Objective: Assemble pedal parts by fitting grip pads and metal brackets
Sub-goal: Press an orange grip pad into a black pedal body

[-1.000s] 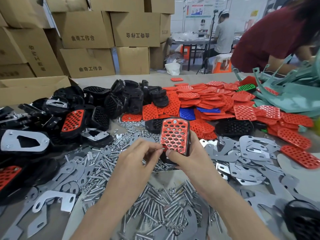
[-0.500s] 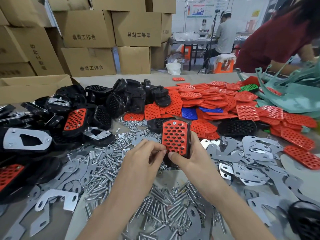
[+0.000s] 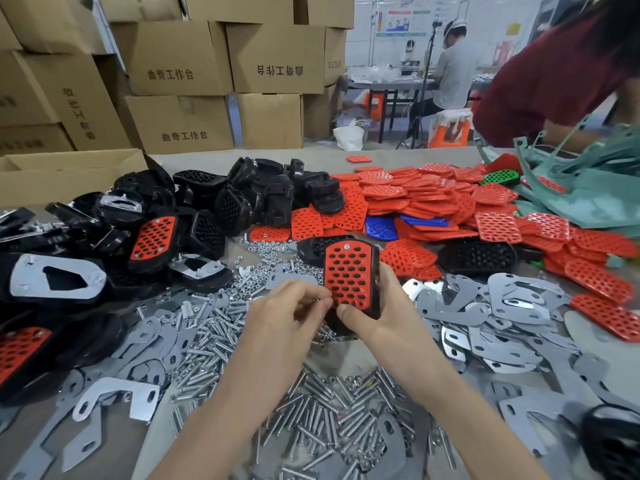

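**A:** Head view: right hand (image 3: pixel 384 318) is clamped round the pedal (image 3: pixel 372 271), thumb on its lower edge, holding it upright above the bolts (image 3: pixel 322 420) strewn on the tabletop (image 3: pixel 277 156).

**B:** And the left hand (image 3: pixel 287 315)?

**A:** Fingertips (image 3: pixel 323 303) bunched together, pinching at the lower-left corner of the red pad (image 3: pixel 348 275). Whether a bolt sits between them, I can't tell.

**B:** One screw (image 3: pixel 346 247) shows at the pad's top. So the bottom corners look like the job now.

**A:** I'd say so. Best play: firm right grip so the pedal can't twist, pad hole lined over body hole, then push straight in, never at an angle.

**B:** Risk?

**A:** A dropped bolt vanishes into that pile. Brackets (image 3: pixel 512 299) lie just to the right, handy for the next fitting.
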`<state>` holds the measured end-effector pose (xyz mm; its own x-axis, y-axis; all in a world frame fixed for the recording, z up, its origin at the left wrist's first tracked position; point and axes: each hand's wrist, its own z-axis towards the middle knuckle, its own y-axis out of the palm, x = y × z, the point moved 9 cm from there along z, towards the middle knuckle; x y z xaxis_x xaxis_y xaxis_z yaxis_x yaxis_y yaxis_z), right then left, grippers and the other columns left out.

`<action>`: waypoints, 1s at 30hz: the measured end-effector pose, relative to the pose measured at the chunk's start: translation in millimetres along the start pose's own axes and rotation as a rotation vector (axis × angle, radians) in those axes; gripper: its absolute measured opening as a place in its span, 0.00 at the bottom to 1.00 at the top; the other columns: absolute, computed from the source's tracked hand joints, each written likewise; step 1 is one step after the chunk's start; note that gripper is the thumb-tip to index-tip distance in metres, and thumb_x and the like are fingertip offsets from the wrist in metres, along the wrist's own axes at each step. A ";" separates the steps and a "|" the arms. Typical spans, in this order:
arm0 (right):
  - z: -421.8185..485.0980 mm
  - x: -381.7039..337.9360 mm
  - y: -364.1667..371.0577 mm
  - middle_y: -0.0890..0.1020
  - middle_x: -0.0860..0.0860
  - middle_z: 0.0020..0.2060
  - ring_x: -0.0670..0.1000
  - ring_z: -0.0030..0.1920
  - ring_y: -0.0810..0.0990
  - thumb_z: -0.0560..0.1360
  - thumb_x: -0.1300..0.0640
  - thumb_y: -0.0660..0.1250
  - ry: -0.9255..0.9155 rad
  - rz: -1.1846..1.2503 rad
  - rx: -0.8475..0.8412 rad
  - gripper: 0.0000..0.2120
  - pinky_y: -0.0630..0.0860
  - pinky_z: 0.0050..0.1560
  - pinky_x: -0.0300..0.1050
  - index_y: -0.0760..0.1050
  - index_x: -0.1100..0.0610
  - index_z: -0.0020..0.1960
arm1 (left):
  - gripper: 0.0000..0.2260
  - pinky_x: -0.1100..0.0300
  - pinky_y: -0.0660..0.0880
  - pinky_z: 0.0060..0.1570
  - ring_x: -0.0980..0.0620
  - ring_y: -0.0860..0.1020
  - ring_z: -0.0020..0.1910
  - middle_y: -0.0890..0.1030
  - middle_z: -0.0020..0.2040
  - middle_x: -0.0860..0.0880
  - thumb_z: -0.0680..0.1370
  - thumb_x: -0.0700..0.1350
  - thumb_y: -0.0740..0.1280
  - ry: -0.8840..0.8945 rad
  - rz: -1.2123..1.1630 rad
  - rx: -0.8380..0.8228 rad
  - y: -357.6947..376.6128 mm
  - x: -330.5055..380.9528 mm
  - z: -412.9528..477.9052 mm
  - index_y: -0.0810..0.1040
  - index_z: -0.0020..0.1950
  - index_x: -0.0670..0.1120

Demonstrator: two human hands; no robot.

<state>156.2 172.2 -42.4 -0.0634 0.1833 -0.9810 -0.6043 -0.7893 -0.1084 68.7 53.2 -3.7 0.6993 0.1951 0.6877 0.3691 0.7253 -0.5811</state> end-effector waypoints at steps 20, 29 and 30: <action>-4.5 -5.9 1.3 0.84 0.45 0.50 0.47 0.53 0.84 0.80 0.68 0.67 -0.042 -0.051 0.065 0.18 0.82 0.58 0.51 0.72 0.46 0.60 | 0.09 0.70 0.76 0.39 0.62 0.82 0.38 0.84 0.39 0.62 0.77 0.43 0.74 -0.173 -0.219 0.087 8.2 -18.3 -5.1 0.82 0.43 0.58; -1.2 -4.6 -5.4 0.86 0.45 0.51 0.45 0.52 0.85 0.78 0.65 0.71 -0.014 0.079 0.063 0.18 0.79 0.51 0.37 0.74 0.47 0.62 | 0.10 0.72 0.75 0.42 0.62 0.82 0.43 0.85 0.43 0.60 0.74 0.59 0.68 -0.154 -0.430 0.033 7.7 -12.6 -4.5 0.84 0.49 0.58; -1.2 -4.6 -5.8 0.86 0.44 0.50 0.44 0.51 0.85 0.78 0.66 0.70 -0.014 0.080 0.064 0.19 0.79 0.51 0.36 0.74 0.47 0.62 | 0.11 0.72 0.75 0.40 0.61 0.82 0.42 0.85 0.42 0.58 0.75 0.60 0.67 -0.170 -0.473 0.017 8.3 -13.9 -5.3 0.84 0.50 0.57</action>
<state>160.9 175.3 -37.5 -0.1239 0.1298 -0.9838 -0.6466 -0.7626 -0.0192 65.3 53.0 -20.4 0.3475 -0.0539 0.9361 0.6109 0.7704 -0.1824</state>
